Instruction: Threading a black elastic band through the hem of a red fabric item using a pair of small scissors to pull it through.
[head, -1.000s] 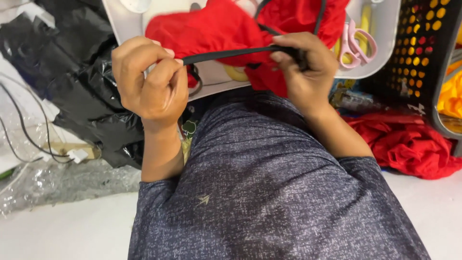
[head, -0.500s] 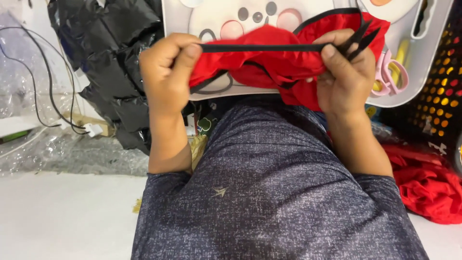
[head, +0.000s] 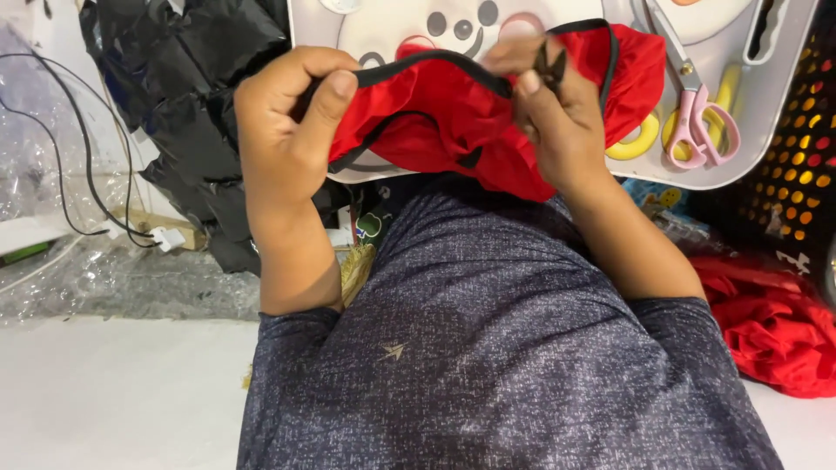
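Both hands, left (head: 292, 130) and right (head: 553, 117), pinched the red cloth's (head: 453, 122) black trim (head: 418, 63); a loosened pinch risked slippage.

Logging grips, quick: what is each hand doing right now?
Left hand: closed, pinching the black strap of the red fabric piece.
Right hand: closed on the same strap's other end.
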